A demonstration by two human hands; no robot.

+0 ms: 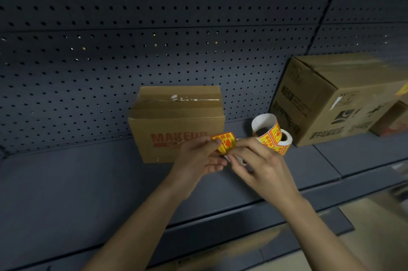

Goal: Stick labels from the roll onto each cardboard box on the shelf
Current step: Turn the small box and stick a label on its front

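Left hand (198, 158) pinches label (225, 142) (yellow-red), right hand (258, 160) pinches white backing (242, 161).

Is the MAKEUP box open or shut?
Shut: the box has its top flaps flat, with tape along the seam.

Dark shelf (77, 182), MAKEUP box (174, 120) at centre, larger printed box (331, 98) right, small box (390, 120) beside it

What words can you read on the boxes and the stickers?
"MAKEUP", red, on the small box front; last letter partly covered.
Red strip under it: too blurred.
Label and roll: red print, too blurred.
Big box: black print and symbols, too blurred.
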